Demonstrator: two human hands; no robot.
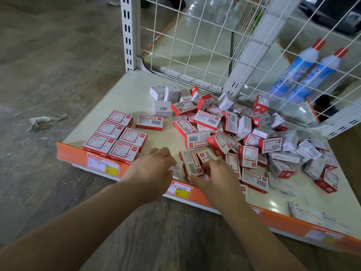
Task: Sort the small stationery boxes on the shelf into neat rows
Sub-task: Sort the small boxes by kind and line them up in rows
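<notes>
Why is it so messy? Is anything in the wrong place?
Most boxes lie tumbled in a pile, some tipped on edge; only five sit in rows. A crumpled wrapper lies on the floor.

Low cream shelf (125, 94) with orange front strip (78, 155). Five red-and-white boxes (115, 136) lie flat in tidy rows at its left front, one more box (149, 122) just behind. Big loose heap of boxes (244, 133) fills the middle and right. Left hand (150, 169) touches a small white box (176, 168) at the front edge; right hand (218, 177) grips an upright box (191, 163). Two blue bottles (304, 73) behind the wire grid (195, 36).
</notes>
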